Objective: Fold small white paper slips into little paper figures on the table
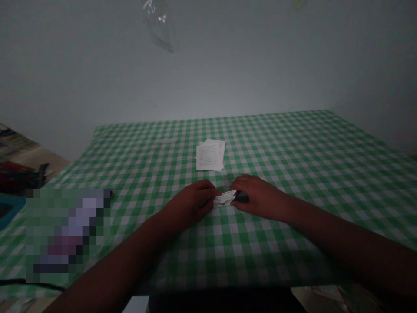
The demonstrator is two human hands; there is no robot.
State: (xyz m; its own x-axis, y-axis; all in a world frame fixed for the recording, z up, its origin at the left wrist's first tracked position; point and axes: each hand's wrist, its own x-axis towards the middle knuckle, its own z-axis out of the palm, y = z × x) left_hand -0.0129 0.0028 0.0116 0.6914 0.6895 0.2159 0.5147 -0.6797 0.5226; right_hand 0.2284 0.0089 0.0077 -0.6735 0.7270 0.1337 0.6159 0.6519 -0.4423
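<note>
A small piece of folded printed paper is between my two hands, low over the checked tablecloth near the table's front. My left hand is closed on its left end, with fingers and thumb pinching it. My right hand is closed around a small dark object at the paper's right end; the fingers cover most of it, and I cannot tell its kind. Beyond my hands lies a loose stack of printed paper sheets, their edges not lined up.
A green and white checked tablecloth covers the table. On the left lies a pixelated, long device-like shape, with a black cable nearby. A clear plastic bag hangs on the wall behind the table.
</note>
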